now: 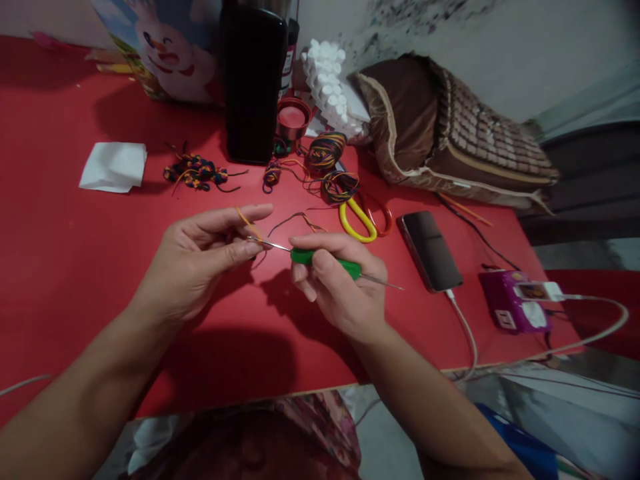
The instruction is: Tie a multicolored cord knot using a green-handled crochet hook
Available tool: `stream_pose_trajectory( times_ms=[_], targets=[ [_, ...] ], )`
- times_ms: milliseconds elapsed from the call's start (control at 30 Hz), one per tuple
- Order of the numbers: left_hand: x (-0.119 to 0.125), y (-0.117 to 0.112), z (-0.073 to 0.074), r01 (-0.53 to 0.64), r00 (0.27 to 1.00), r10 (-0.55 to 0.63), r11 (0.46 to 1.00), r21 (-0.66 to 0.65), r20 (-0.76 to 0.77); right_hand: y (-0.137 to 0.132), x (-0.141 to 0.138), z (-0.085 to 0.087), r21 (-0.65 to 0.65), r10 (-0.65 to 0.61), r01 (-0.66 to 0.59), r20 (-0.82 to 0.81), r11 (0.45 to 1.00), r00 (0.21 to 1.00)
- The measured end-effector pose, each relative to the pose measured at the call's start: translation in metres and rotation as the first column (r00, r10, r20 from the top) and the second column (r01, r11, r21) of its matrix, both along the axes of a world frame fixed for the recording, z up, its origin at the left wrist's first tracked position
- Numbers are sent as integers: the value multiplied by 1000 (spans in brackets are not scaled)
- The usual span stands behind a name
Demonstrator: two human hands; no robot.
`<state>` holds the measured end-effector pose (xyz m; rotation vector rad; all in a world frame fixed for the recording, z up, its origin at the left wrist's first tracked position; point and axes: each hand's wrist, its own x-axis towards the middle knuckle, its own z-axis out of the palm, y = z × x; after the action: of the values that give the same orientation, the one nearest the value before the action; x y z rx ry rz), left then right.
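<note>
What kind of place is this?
Likely a home craft table: coils of multicoloured cord and yellow-and-orange-handled scissors on a red tabletop, a brown quilted cushion against the wall, a black smartphone plugged in.

Tissue [113,167] at table [60,267] left, thread coils [327,150] behind crochet hook [325,260], scissors [360,217] before coils; phone [433,250] further right, cushion [450,133] behind it

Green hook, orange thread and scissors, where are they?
green hook [350,268], head view, bare green handle end.
orange thread [244,218], head view, strand above the hook's tip.
scissors [361,217], head view, yellow handle loop.
</note>
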<state>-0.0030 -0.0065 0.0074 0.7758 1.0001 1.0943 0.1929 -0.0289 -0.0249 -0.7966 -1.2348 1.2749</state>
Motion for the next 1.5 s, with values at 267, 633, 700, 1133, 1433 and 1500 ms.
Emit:
stream_pose_trajectory(
  times_ms=[267,633,700,1133,1433,1500],
  targets=[
    [13,-5,-3,-133,991,133,991,-20,28,-8,-9,3,293,-245,155,302,943,921],
    [11,-3,0,38,969,14,978,-206,247,-7,-9,4,598,-361,10,471,802,805],
    [6,0,3,30,971,16,982,-187,240,-5,-6,4,592,-336,4,451,806,827],
    [-14,11,8,165,971,-114,954,-249,209,2,9,16,556,-237,-38,414,830,879],
    [-20,15,2,276,950,-220,924,-265,221,4,12,20,536,-186,-60,393,842,901],
    [-21,16,2,283,948,-230,925,-255,220,3,12,20,537,-181,-65,392,841,902]
  ],
)
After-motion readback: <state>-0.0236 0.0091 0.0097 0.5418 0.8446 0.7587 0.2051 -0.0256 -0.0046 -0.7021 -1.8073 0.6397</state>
